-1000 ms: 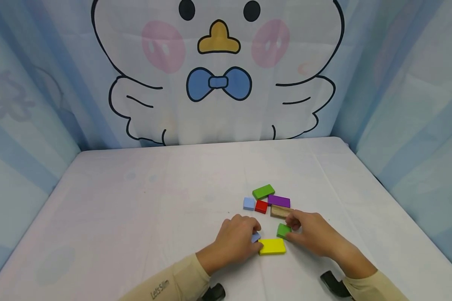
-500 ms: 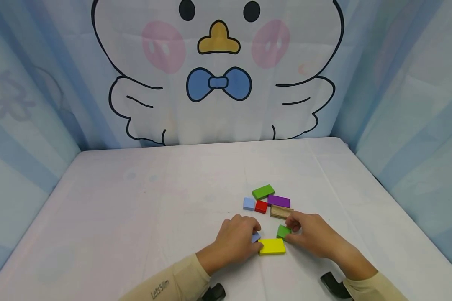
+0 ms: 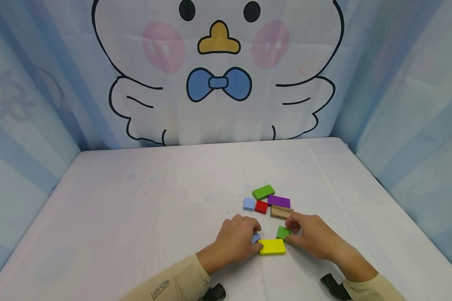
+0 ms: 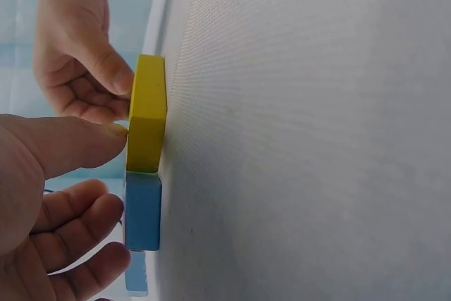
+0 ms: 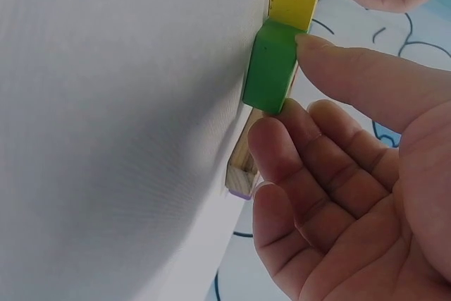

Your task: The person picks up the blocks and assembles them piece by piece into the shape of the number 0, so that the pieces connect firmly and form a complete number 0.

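My left hand (image 3: pixel 235 239) curls over a light blue block (image 4: pixel 144 211), which is mostly covered in the head view. Its thumb touches the edge of a yellow block (image 3: pixel 272 247), which lies end to end with the blue one in the left wrist view. To the right, my right hand (image 3: pixel 314 235) holds a small green block (image 5: pixel 270 68), thumb at its upper corner and a fingertip by its other end. In the right wrist view the green block meets the end of the yellow block. All these pieces lie low on the white tablecloth.
Behind the hands is a loose cluster: a longer green block (image 3: pixel 263 192), a purple block (image 3: pixel 279 201), a red block (image 3: pixel 261 207), a pale blue block (image 3: pixel 249 204) and a bare wooden block (image 3: pixel 281 211). The wooden one sits right beside my right fingertips. A printed curtain (image 3: pixel 218 121) hangs behind the table.
The small green block has shifted slightly towards the yellow block, with my right hand moving slightly along. My left hand, the yellow block and the cluster behind stay put.
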Tool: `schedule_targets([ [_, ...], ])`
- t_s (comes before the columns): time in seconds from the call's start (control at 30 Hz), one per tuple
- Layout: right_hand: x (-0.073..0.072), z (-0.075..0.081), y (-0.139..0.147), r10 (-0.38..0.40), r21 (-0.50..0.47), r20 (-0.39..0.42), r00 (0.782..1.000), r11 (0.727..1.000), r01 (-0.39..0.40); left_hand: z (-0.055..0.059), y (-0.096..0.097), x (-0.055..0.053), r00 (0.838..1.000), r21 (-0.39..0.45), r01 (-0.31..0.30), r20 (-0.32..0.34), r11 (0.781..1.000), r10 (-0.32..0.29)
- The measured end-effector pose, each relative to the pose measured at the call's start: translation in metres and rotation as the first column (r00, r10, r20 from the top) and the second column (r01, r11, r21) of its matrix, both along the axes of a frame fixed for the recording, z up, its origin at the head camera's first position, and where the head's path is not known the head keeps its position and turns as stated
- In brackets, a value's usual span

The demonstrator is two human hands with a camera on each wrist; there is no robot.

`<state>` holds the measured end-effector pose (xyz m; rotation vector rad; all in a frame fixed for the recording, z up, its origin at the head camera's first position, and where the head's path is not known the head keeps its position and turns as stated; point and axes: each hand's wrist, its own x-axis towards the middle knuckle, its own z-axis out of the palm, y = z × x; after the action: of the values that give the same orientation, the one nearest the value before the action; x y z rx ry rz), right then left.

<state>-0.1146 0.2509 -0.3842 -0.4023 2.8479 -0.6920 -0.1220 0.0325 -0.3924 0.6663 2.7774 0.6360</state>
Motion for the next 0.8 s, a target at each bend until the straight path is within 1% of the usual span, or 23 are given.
schedule_targets([
  [0.43,0.0008,-0.0010,0.0002,-0.006,-0.007,-0.011,1.000,1.000,0.005,0.0003,-0.0005,0.0002,1.000,0.011,-0.002,-0.007,1.000,0.002],
  [0.8,0.0017,-0.0014,-0.0003,-0.008,-0.002,-0.010,1.000,1.000,0.008,0.0001,-0.0003,-0.0001,1.000,0.011,-0.005,0.002,1.000,0.005],
])
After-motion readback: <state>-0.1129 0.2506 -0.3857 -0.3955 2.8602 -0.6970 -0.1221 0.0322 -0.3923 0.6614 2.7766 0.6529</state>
